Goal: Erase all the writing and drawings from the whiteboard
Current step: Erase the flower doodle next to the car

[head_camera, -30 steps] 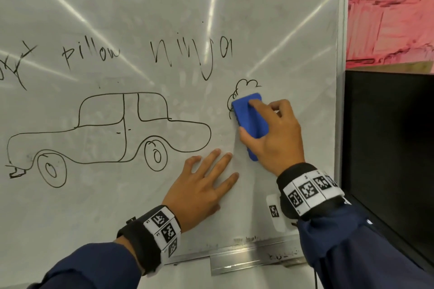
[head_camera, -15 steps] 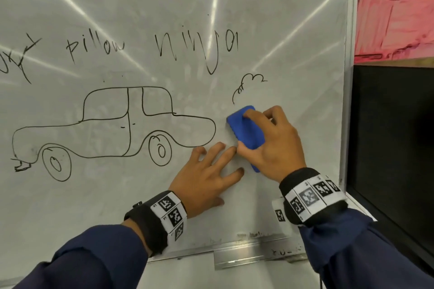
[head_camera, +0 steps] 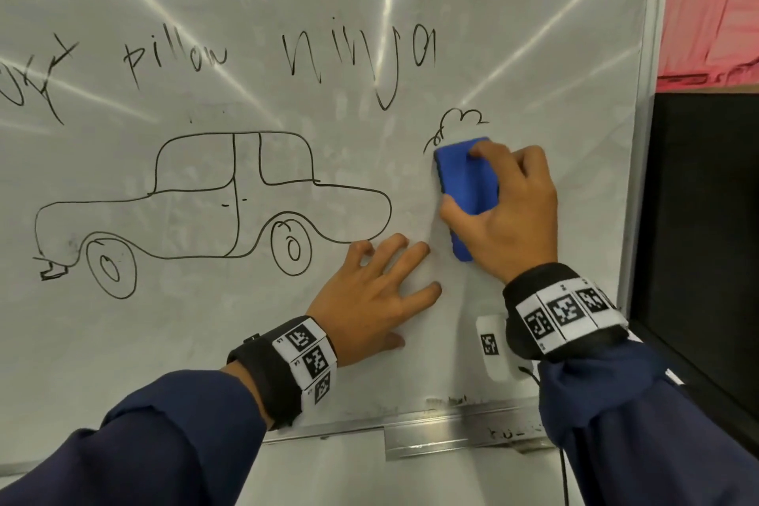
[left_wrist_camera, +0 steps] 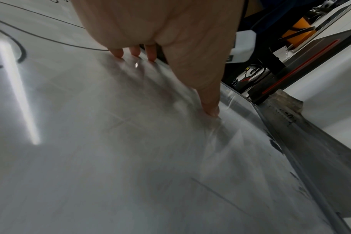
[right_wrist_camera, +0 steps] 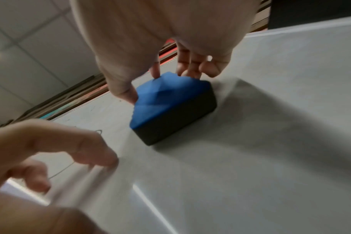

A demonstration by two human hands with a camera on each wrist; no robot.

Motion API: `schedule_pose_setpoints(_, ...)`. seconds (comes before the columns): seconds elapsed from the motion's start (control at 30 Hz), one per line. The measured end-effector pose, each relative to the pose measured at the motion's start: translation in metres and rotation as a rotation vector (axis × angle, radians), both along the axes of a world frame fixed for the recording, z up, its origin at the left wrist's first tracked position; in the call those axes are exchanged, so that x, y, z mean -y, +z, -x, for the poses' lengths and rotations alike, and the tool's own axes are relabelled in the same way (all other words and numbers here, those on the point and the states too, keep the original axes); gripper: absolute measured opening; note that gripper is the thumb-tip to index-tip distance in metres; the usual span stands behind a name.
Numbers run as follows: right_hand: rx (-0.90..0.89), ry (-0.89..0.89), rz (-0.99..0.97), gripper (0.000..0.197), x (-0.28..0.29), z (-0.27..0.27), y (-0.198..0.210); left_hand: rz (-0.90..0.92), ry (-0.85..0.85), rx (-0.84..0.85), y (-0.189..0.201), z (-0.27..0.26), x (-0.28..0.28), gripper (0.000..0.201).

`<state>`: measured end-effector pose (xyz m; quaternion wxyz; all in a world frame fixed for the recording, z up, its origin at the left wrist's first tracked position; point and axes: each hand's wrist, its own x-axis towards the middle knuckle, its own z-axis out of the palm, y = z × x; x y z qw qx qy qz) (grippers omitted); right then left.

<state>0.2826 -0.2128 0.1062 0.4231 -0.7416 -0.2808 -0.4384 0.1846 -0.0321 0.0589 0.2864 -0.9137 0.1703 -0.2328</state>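
The whiteboard point(head_camera: 534, 33) fills the head view. On it are black marker words point(head_camera: 357, 53), a car drawing point(head_camera: 213, 201) and a small cloud-like scribble point(head_camera: 458, 121). My right hand point(head_camera: 505, 209) grips a blue eraser point(head_camera: 466, 181) with a dark felt underside point(right_wrist_camera: 176, 120) and presses it on the board just under the scribble. To the eraser's lower left, my left hand point(head_camera: 378, 296) lies flat on the board with its fingers spread, and the fingertips point(left_wrist_camera: 212, 110) touch the surface.
A metal marker tray point(head_camera: 451, 440) runs along the board's bottom edge. A black panel point(head_camera: 706, 238) stands right of the board frame, below a pink wall point(head_camera: 714, 4). A small white tagged device point(head_camera: 491, 343) hangs under my right wrist.
The eraser slid down the board, wiping the scribble's lower left part, and has now come back up under what is left. My left hand stayed flat on the board.
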Motion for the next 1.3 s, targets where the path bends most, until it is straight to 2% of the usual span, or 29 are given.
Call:
schedule_pose_setpoints(0.07,0.013,0.009,-0.011,0.054,-0.007,0.000,0.004,0.002,-0.005,0.004,0.000,-0.001,-0.001,0.094)
schedule_pose_setpoints(0.2,0.037,0.066,0.155,0.054,-0.009,0.007,-0.003,-0.012,-0.010,-0.001,0.002,-0.004,-0.003,0.094)
schedule_pose_setpoints(0.4,0.015,-0.012,-0.034,0.054,-0.001,-0.004,0.018,-0.010,-0.032,0.009,0.004,-0.003,-0.003,0.095)
schedule_pose_setpoints(0.57,0.057,0.070,0.091,0.054,-0.011,0.001,0.009,0.004,-0.054,0.000,0.004,-0.004,-0.004,0.094)
schedule_pose_setpoints(0.67,0.058,0.053,0.050,0.053,-0.007,-0.002,0.010,0.017,-0.071,0.014,0.003,-0.005,-0.005,0.091)
schedule_pose_setpoints(0.8,0.042,0.022,-0.037,0.054,-0.017,-0.004,0.017,0.032,-0.125,0.039,0.009,-0.008,-0.005,0.078)
schedule_pose_setpoints(1.0,0.057,0.062,0.095,0.054,-0.011,0.001,0.005,-0.041,-0.203,0.062,0.023,-0.013,-0.006,0.055)
schedule_pose_setpoints(1.1,0.048,0.014,-0.004,0.053,-0.002,-0.005,0.016,-0.032,-0.233,0.069,0.026,-0.013,-0.007,0.045)
schedule_pose_setpoints(1.2,0.030,-0.012,-0.046,0.054,-0.005,-0.006,0.026,0.050,-0.324,0.108,0.025,-0.010,-0.005,0.023)
schedule_pose_setpoints(1.3,0.047,0.042,0.055,0.056,-0.007,-0.006,0.020,0.221,-0.389,0.192,0.029,-0.007,0.003,0.022)
